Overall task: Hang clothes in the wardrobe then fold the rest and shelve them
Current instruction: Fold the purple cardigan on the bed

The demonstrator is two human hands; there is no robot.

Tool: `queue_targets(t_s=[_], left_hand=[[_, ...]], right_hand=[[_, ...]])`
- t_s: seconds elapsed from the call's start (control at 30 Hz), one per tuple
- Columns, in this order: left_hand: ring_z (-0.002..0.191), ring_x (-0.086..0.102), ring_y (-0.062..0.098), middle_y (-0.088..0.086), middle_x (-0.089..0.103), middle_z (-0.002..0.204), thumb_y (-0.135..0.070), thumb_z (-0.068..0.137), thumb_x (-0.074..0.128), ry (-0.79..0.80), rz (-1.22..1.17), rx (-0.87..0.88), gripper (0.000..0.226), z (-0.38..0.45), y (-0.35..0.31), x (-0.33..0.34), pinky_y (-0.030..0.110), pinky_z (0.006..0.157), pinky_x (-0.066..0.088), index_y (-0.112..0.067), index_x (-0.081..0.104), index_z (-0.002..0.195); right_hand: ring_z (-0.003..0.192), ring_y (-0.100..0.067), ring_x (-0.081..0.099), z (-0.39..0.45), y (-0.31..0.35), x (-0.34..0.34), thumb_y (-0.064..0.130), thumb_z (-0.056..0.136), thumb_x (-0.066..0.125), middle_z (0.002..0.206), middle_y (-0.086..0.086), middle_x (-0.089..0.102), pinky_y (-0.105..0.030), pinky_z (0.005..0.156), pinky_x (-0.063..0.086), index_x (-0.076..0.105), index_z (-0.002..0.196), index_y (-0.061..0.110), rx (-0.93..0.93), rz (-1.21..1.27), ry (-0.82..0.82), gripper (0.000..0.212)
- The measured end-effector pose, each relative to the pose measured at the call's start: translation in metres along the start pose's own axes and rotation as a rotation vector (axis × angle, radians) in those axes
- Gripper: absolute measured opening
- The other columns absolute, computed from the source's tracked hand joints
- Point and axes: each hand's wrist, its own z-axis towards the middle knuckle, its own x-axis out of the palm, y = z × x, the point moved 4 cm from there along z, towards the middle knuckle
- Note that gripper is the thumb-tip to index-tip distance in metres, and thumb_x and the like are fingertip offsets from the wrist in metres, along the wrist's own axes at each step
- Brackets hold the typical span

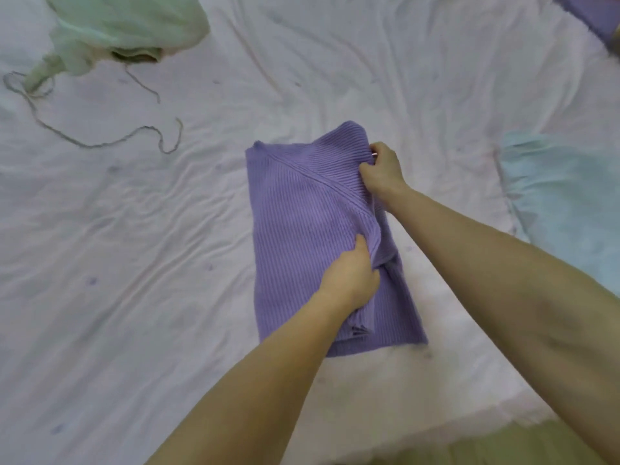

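A purple ribbed knit garment (302, 236) lies partly folded on the white bed sheet (167, 263), in the middle of the view. My left hand (350, 275) grips a fold of the knit along its right side, near the lower half. Farther up, my right hand (382, 169) pinches the garment's upper right edge, fingers curled into the fabric. Both forearms reach in from the lower right.
A pale green garment (127, 28) with long thin cords (100, 142) lies crumpled at the top left. A light blue cloth (570, 203) lies at the right edge. Another purple piece (593, 15) shows at the top right corner. The bed's near edge runs along the bottom right.
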Motion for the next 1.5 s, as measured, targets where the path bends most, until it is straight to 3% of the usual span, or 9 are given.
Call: queue_targets(t_s=[0.17,0.27,0.37,0.57,0.77,1.1,1.27,1.37,1.5], left_hand=[[0.116,0.053,0.034,0.015,0.057,0.126,-0.042,0.097,0.047,0.089,0.106,0.001,0.054,0.021,-0.006,0.024,0.044,0.092,0.046,-0.006,0.041,0.137],[0.099,0.058,0.028,0.005,0.065,0.101,-0.035,0.098,0.046,-0.366,0.102,0.091,0.032,0.020,0.006,-0.008,0.038,0.078,0.047,-0.012,0.063,0.112],[0.113,0.052,0.035,0.012,0.060,0.120,-0.030,0.091,0.046,-0.803,0.279,0.115,0.042,0.017,0.030,-0.039,0.047,0.096,0.042,-0.010,0.060,0.125],[0.146,-0.017,0.035,0.014,-0.021,0.158,-0.069,0.091,0.028,-0.112,0.619,-0.064,0.085,0.036,0.070,-0.013,0.055,0.115,-0.012,-0.024,-0.006,0.154],[0.147,-0.015,0.029,0.004,-0.013,0.161,-0.057,0.098,0.022,-0.238,0.480,-0.025,0.063,0.007,0.070,-0.029,0.052,0.116,-0.011,-0.030,0.013,0.154],[0.143,-0.026,0.031,0.002,-0.024,0.159,-0.068,0.089,0.039,0.091,0.636,0.060,0.081,-0.028,0.096,-0.016,0.062,0.115,0.011,-0.034,0.003,0.153],[0.142,0.025,0.029,0.014,0.016,0.157,-0.035,0.095,0.055,-0.484,-0.126,-0.074,0.070,-0.044,0.105,-0.035,0.041,0.113,0.028,-0.014,0.020,0.152],[0.120,0.051,0.029,0.010,0.048,0.135,-0.040,0.085,0.068,-0.326,-0.564,-0.493,0.072,-0.049,0.138,-0.021,0.041,0.099,0.045,-0.004,0.034,0.137],[0.102,0.058,0.026,0.008,0.058,0.124,-0.038,0.076,0.079,-0.174,-0.693,-0.542,0.067,-0.053,0.145,-0.013,0.033,0.071,0.050,-0.004,0.049,0.125]], right_hand=[[0.094,-0.020,0.053,0.009,-0.048,-0.004,0.001,0.087,0.045,0.109,-0.008,0.057,-0.023,0.075,0.037,0.050,0.120,0.002,0.085,-0.005,0.040,0.034],[0.083,-0.018,0.053,0.011,-0.057,-0.004,0.001,0.086,0.043,0.095,-0.004,0.056,-0.020,0.065,0.036,0.046,0.120,0.005,0.081,0.026,0.007,0.034],[0.067,-0.008,0.050,0.007,-0.055,-0.008,-0.001,0.087,0.033,0.078,0.004,0.052,-0.011,0.047,0.036,0.042,0.118,0.008,0.061,0.103,-0.098,0.034],[0.106,-0.030,0.055,-0.007,-0.085,0.002,0.017,0.094,0.048,0.119,-0.015,0.055,-0.035,0.081,0.045,0.042,0.123,0.003,0.181,-0.020,-0.060,0.033],[0.097,-0.028,0.057,-0.093,-0.105,-0.001,0.036,0.093,0.056,0.108,-0.011,0.058,-0.038,0.082,0.046,0.054,0.106,0.005,0.111,-0.075,-0.149,0.034],[0.075,-0.025,0.052,-0.159,-0.123,-0.017,0.021,0.089,0.061,0.079,-0.007,0.055,-0.019,0.052,0.031,0.051,0.084,0.005,0.224,-0.108,-0.161,0.020],[0.113,-0.035,0.053,-0.185,-0.154,-0.010,0.057,0.078,0.068,0.123,-0.013,0.053,-0.044,0.091,0.045,0.044,0.122,0.005,0.532,-0.250,-0.134,0.072],[0.114,-0.034,0.054,-0.222,-0.168,0.008,0.053,0.074,0.075,0.128,-0.015,0.053,-0.041,0.092,0.045,0.041,0.126,0.002,0.731,0.054,-0.267,0.081],[0.103,-0.028,0.064,-0.267,-0.166,0.066,0.035,0.072,0.081,0.118,-0.010,0.064,-0.035,0.074,0.057,0.055,0.118,0.006,0.931,0.996,-0.397,0.060]])
